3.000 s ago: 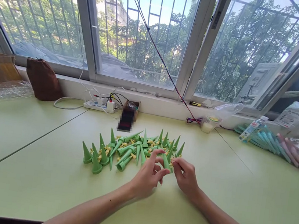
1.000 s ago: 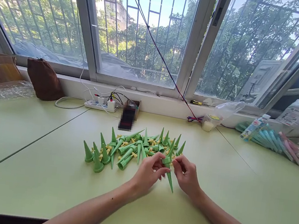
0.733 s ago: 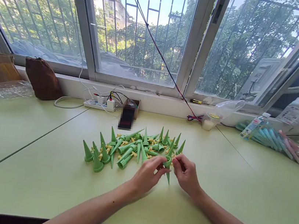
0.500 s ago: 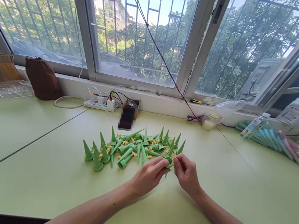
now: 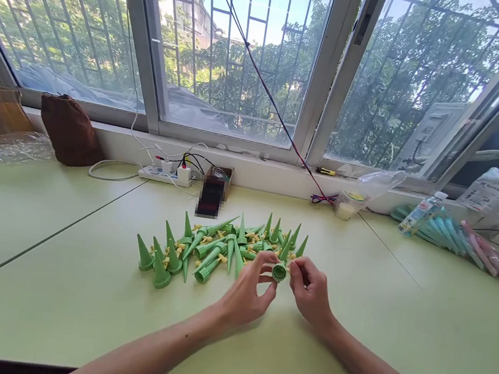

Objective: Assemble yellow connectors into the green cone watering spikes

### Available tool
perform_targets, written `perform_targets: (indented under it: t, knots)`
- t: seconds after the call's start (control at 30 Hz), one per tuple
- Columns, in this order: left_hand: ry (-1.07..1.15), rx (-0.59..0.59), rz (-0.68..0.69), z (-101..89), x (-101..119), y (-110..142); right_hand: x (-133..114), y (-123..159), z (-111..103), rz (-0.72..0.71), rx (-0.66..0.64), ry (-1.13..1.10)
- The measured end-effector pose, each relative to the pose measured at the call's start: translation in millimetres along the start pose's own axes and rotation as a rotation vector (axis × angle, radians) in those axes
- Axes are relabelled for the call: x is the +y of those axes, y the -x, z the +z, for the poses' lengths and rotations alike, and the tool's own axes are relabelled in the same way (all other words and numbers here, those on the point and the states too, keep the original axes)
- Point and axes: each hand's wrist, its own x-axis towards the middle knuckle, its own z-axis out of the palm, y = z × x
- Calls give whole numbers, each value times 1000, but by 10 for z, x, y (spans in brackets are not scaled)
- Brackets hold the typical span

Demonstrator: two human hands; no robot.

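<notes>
A green plant watering spike [image 5: 279,272] is held up between my hands, its round open socket facing me. My right hand [image 5: 313,289] is closed in a pinch at the spike's right side, where the small yellow valve is mostly hidden by the fingertips. On the other side, my left hand [image 5: 250,287] has its thumb dropped away and its fingers spread around the socket; whether a fingertip touches it I cannot tell. Just beyond the hands lies a heap of similar green watering spikes [image 5: 214,254] with yellow valves, some standing point up, others on their sides.
At the back stand a power strip [image 5: 158,174] with plugs and a small box [image 5: 219,178]. A clear cup [image 5: 348,205], a bottle [image 5: 422,212] and green and pink packets [image 5: 451,235] lie toward the right. A brown bag [image 5: 70,131] rests by the window at left.
My left thumb and fingers have loosened from the spike and spread apart. The spike's socket has turned more toward me. My right hand stays almost where it was.
</notes>
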Motion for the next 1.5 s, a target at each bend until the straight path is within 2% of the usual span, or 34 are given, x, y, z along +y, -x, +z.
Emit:
perform_targets:
  t: [0.13,0.2,0.27,0.37,0.47,0.6,0.77,1.0,1.1,1.17,1.33,1.5]
  knots:
    - [276,122,-158,-12,79,-73,29,3,0,28,8,-72]
    - [360,140,-266,-23,98,-108,31,10,0,17,-3,-78]
    - [406,91,-383,-26,97,-129,28,19,2,-3,-15,-71]
    - [468,-62,-536,-16,68,-133,27,36,5,-31,-37,-54]
    - [569,-175,-600,-12,30,-125,32,52,8,-54,-58,-38]
    - [615,-200,-557,-39,-2,-118,29,59,8,-64,-56,-21]
    - [475,-216,-447,-43,-11,-97,12,58,0,-55,-41,-11]
    - [-122,-92,-133,-34,17,-15,1,59,6,-27,-51,-39]
    - [-338,-100,50,-70,14,2,-12,59,15,12,-67,-83]
    - [-395,-132,121,-88,2,6,-18,58,24,45,-77,-112]
    - [-398,-112,132,-71,-22,13,-2,56,44,96,-93,-152]
    - [-297,-30,-1,-6,4,0,33,63,36,96,-129,-123]
